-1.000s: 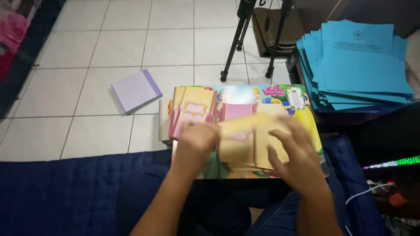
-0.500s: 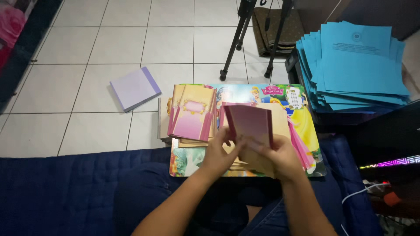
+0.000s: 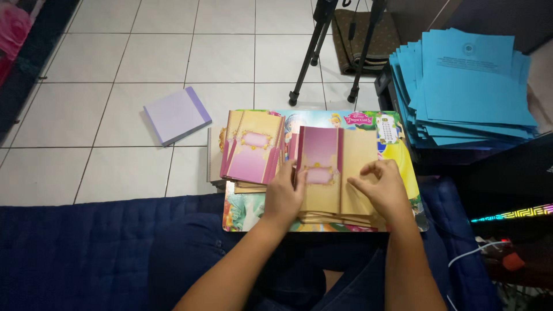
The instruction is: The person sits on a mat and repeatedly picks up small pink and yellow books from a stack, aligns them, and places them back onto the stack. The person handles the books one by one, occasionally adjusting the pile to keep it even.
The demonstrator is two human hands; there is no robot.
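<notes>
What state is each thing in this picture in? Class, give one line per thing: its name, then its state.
Top card: partly folded, pink flap raised.
Card pile: folded, stacked, untouched.
Left hand: pressing the top card's left edge.
Right hand: resting on the top card's tan panel.
Lilac notebook: closed, on the floor.
Blue papers: stacked, fanned unevenly.
</notes>
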